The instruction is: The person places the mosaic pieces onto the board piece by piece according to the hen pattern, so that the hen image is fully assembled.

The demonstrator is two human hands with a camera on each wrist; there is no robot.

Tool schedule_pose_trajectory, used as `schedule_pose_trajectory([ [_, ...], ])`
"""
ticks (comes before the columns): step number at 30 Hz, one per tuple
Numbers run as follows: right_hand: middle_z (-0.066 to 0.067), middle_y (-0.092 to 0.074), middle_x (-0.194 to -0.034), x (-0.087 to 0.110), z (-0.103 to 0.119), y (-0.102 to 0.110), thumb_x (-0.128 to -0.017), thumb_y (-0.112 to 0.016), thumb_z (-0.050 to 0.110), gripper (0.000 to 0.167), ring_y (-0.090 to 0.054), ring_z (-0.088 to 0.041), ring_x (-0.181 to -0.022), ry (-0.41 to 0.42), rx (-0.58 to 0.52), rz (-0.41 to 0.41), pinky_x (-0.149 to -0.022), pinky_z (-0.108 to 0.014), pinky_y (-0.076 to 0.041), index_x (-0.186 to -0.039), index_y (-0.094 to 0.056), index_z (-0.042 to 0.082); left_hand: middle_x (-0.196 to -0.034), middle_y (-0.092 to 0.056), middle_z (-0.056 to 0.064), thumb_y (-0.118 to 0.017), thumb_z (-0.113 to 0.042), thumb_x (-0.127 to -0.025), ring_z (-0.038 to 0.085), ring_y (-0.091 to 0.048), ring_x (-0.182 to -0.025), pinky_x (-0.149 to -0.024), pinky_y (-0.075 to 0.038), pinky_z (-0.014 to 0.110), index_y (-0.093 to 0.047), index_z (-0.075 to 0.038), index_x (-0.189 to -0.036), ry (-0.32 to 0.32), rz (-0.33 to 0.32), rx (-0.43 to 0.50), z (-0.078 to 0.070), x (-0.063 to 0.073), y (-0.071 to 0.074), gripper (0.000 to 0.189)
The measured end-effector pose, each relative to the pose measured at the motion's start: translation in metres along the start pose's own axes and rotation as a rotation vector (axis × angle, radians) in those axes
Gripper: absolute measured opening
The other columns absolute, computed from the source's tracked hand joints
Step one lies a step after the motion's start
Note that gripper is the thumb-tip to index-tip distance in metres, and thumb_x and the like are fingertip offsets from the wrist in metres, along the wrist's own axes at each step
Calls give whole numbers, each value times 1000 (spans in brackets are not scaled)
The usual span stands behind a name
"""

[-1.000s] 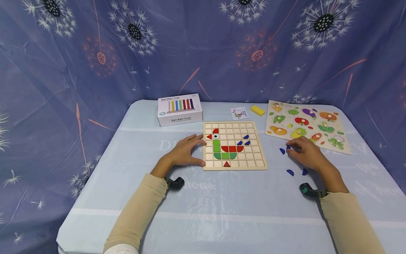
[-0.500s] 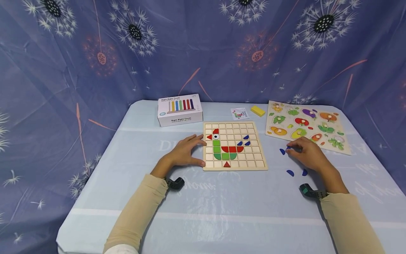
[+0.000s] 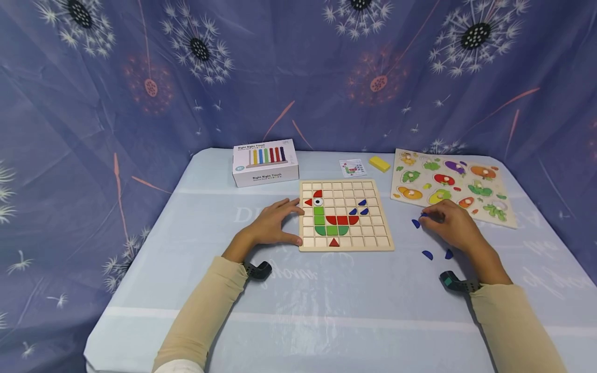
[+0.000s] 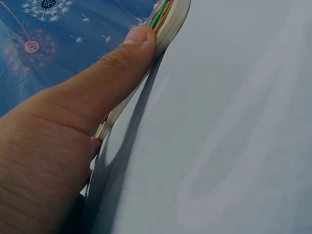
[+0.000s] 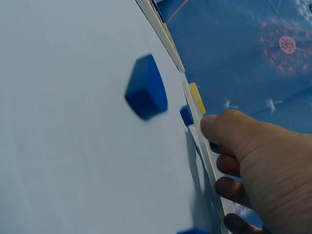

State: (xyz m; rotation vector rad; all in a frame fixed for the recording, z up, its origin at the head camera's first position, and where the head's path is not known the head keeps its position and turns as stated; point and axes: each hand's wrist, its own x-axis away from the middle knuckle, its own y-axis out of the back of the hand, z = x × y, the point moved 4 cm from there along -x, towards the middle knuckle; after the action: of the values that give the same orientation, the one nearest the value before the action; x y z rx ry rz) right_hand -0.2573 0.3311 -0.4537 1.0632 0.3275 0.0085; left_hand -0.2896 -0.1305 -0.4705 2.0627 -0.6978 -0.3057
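Observation:
In the head view the wooden grid board (image 3: 368, 230) holds red, green and blue pieces set out like a bird. My left hand (image 3: 274, 221) rests at its left edge, thumb and fingers spread apart; the thumb (image 4: 119, 63) touches the rim in the left wrist view. To the right of the board, my right hand (image 3: 450, 224) pinches a dark blue piece (image 3: 424, 214) between thumb and fingertips, mostly covered by them. Close by lie more blue half-round pieces, one (image 3: 416, 224) beside the fingertips and two, including this half-round piece (image 3: 427, 255), nearer the front.
A white toy box (image 3: 266, 163) stands behind the board at left. Farther back are a small picture card (image 3: 352, 167) and a yellow block (image 3: 379, 163). A vegetable puzzle board (image 3: 422, 178) lies at the back right, partly behind my right hand.
My right thumb and fingertips have drawn together over the blue piece, which shows less than before. The left hand and the board have stayed put.

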Motion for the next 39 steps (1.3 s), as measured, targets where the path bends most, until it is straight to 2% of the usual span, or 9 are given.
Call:
schedule_pose_trajectory([
  [4, -8, -60, -94, -2, 12, -1, -88, -80, 15, 23, -50, -23, -84, 45, -7, -37, -71, -40, -41, -106, -74, 2, -166, -22, -5, -81, -67, -73, 26, -12, -153, -118, -14, 56, -53, -28, -142, -8, -3, -3, -1, 0, -1, 84],
  [8, -6, -60, -93, -9, 27, -9, -86, -81, 12, 22, -52, -22, -84, 92, -19, -39, -70, -40, -42, -104, -74, 3, -167, -22, -6, -81, -67, -72, 26, -12, -153, -119, -14, 55, -53, -29, -142, -7, 0, -3, -1, 0, 0, 84],
  [16, -6, -63, -101, -24, 64, -30, -87, -81, 19, 25, -60, -23, -85, 146, -47, 39, -71, -42, -49, -107, -75, 5, -167, -22, -6, -82, -66, -73, 26, -12, -153, -118, -15, 56, -52, -29, -141, -19, -6, -2, -1, 0, -1, 83],
  [23, -2, -63, -101, -33, 94, -46, -88, -82, 25, 26, -61, -19, -88, 213, -72, 101, -74, -42, -51, -106, -75, 7, -166, -22, -6, -83, -65, -72, 26, -12, -153, -118, -15, 56, -52, -29, -141, -14, -5, 3, -1, 0, 0, 83],
  [30, -2, -62, -98, -32, 102, -59, -89, -81, 24, 23, -56, -19, -86, 226, -92, 155, -74, -41, -48, -104, -75, 9, -166, -22, -6, -82, -64, -73, 25, -11, -153, -119, -14, 54, -51, -29, -142, -13, 8, 8, -3, -1, -1, 83],
  [39, -2, -62, -99, -33, 102, -59, -88, -81, 23, 23, -49, -20, -87, 221, -113, 161, -74, -38, -41, -106, -75, 11, -167, -21, -5, -83, -63, -74, 26, -12, -153, -118, -15, 56, -51, -28, -143, -13, 7, -3, -3, 0, 1, 84],
])
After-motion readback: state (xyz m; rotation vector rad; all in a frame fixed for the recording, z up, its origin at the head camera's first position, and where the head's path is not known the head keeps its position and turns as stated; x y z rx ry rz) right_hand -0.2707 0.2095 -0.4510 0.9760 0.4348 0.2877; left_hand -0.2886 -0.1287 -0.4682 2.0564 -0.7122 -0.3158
